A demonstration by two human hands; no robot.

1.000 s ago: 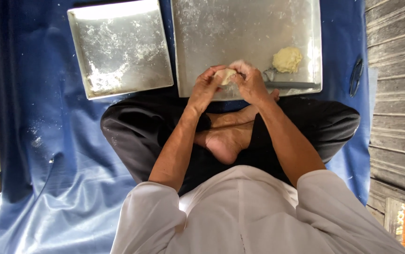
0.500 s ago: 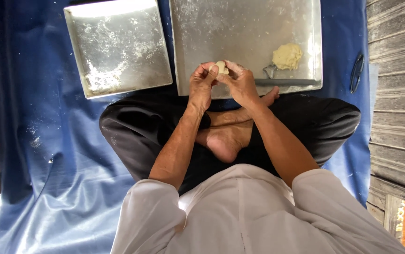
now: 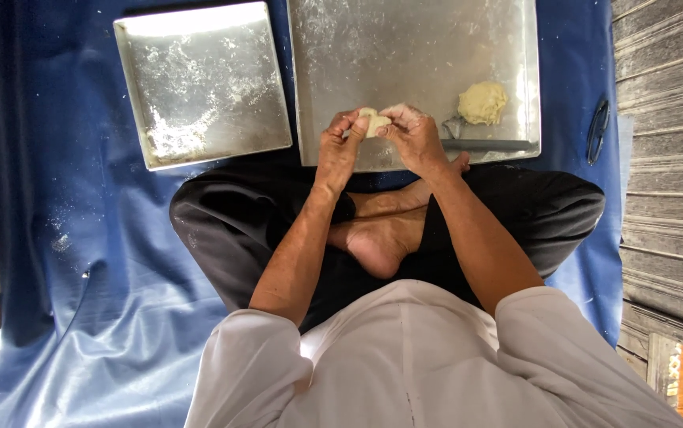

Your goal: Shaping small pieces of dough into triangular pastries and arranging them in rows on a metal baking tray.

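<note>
Both hands have lifted the small dough piece (image 3: 372, 121) off the big tray (image 3: 405, 47). The left hand (image 3: 339, 147) and right hand (image 3: 414, 136) pinch it tight. The dough ball (image 3: 482, 102) sits at three o'clock.

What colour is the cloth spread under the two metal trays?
Blue, with a slight sheen and dusted with white flour; the cloth shows clearly in the head view.

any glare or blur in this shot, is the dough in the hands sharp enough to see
Head view: strong glare washes out the top edge of the left tray; the bottom-left corner is overexposed. The small dough piece, pinched between left hand and right hand, is reasonably sharp, with no evident motion blur. Wide-angle bending shows along the plank wall.
</note>
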